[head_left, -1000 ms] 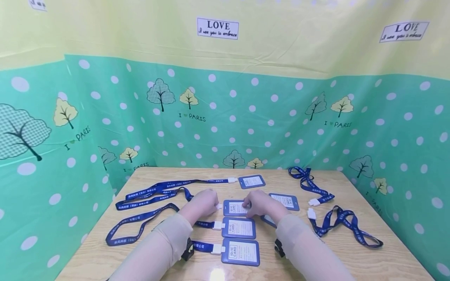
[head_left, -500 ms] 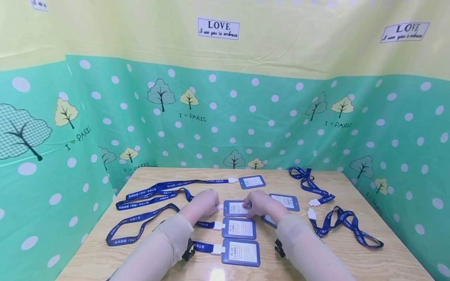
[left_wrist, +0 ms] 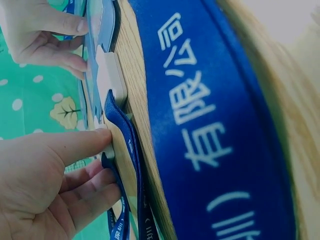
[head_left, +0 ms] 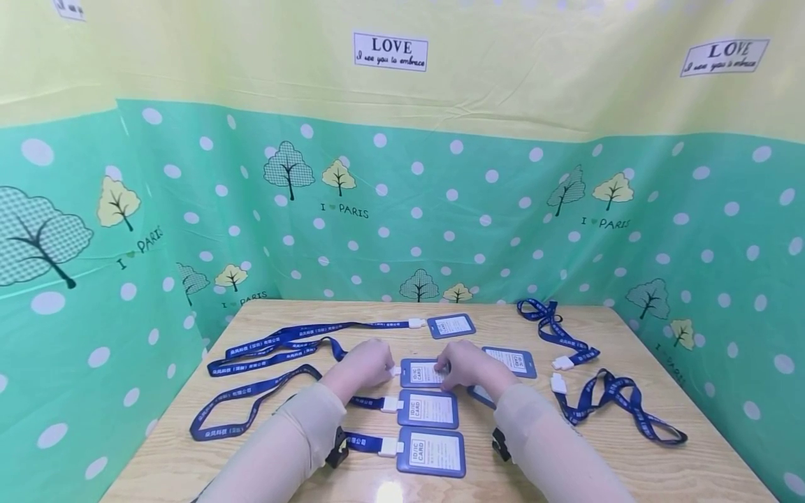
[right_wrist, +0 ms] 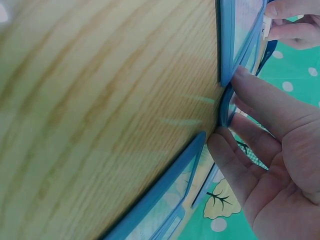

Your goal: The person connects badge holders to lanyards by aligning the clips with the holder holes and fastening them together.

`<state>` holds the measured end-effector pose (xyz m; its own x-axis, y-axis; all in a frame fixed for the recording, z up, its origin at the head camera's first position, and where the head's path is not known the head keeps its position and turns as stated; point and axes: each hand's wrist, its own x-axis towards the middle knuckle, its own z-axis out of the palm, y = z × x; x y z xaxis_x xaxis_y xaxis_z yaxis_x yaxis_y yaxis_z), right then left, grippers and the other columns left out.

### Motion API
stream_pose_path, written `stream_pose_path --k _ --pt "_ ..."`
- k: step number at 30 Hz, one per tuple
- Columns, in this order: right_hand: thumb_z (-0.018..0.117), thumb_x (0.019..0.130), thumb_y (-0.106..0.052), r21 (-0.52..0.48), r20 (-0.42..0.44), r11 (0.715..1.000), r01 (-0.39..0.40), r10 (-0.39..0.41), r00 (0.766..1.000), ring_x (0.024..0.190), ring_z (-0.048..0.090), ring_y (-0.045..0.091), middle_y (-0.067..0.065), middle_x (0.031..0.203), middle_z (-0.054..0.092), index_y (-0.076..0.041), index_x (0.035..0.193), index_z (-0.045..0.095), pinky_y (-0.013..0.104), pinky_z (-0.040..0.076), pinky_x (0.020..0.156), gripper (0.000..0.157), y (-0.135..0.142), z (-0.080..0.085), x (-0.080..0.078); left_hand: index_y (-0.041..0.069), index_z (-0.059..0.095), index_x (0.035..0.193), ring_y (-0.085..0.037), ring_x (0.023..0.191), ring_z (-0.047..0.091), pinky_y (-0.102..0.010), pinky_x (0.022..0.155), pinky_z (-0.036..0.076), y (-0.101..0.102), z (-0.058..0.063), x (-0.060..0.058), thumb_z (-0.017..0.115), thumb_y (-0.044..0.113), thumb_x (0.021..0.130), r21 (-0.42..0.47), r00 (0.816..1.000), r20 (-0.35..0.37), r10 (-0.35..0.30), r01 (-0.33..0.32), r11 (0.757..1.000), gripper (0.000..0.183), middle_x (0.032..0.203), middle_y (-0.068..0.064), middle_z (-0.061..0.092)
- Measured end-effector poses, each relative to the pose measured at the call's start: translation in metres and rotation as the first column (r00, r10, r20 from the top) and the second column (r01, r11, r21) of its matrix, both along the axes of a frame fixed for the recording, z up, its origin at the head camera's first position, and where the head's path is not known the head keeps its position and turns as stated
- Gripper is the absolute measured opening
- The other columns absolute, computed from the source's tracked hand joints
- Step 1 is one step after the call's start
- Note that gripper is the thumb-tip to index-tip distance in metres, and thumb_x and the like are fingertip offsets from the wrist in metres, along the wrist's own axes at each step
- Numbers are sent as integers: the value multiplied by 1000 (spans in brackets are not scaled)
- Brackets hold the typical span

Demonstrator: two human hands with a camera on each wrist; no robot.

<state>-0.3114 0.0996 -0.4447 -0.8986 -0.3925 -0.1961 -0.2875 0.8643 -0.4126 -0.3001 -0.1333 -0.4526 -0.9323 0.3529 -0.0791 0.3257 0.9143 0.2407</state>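
Observation:
In the head view my left hand (head_left: 370,363) is at the left end of a blue ID card holder (head_left: 421,373). Its thumb and fingers pinch the white clip (left_wrist: 108,145) of a blue lanyard, as the left wrist view shows. My right hand (head_left: 470,365) grips the right end of the same card holder, which lies close over the table, thumb on one side and fingers on the other in the right wrist view. Just nearer, two more card holders, a middle one (head_left: 429,409) and a front one (head_left: 431,453), lie with white lanyard clips at their left ends.
A card holder (head_left: 451,325) lies at the back beside another lanyard's clip (head_left: 416,323). Right of my hand is one more holder (head_left: 514,362), and another (head_left: 481,396) is partly hidden by my arm. Two lanyards, far (head_left: 560,335) and near (head_left: 619,402), lie on the table's right side.

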Motion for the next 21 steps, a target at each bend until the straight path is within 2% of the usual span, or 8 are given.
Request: stream_pose_path --k 5,14,21 --pt "89 76 -17 -11 2 1000 -4 4 1000 82 61 14 1 107 71 -17 110 79 36 57 83 35 1 0 -1 14 81 88 -11 74 56 -30 79 54 0 1 0 78 18 89 2 1000 -10 -12 12 1000 5 92 2 69" --pt "90 77 -19 3 4 1000 8 -8 1000 82 61 15 1 107 72 -19 108 80 39 57 86 33 0 -1 -4 15 79 83 -11 70 56 -29 74 53 3 1 1 75 18 91 -52 999 -34 -23 21 998 9 88 3 68" --pt "90 76 -18 -1 17 1000 18 -18 1000 82 61 15 0 104 72 -20 107 80 40 56 87 32 0 -2 -4 14 80 89 -13 80 62 -34 84 56 3 1 -1 76 19 91 -45 998 -40 -41 39 998 7 97 -1 72"
